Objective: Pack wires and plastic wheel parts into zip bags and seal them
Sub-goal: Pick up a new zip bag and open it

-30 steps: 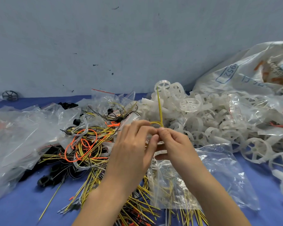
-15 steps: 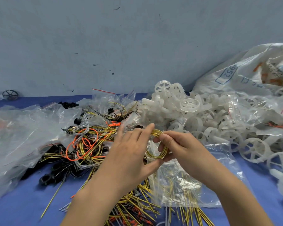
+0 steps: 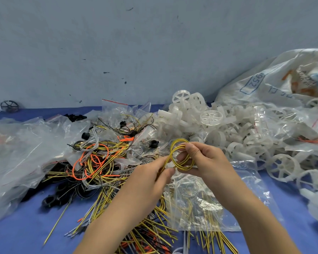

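Fingers of both hands pinch a yellow wire coil (image 3: 180,156) – right hand (image 3: 207,162) at its 3 o'clock side, left hand (image 3: 151,180) gripping the tail at 7 o'clock – above a clear zip bag (image 3: 209,204) on the blue worktop (image 3: 17,235); white wheels (image 3: 228,129) pile at 1 o'clock.

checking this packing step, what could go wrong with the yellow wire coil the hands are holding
The yellow wire coil is held only by pinches from the left hand and right hand, so it may spring open. Its loops could also snag the mouth of the zip bag lying below, or catch the loose wires nearby.
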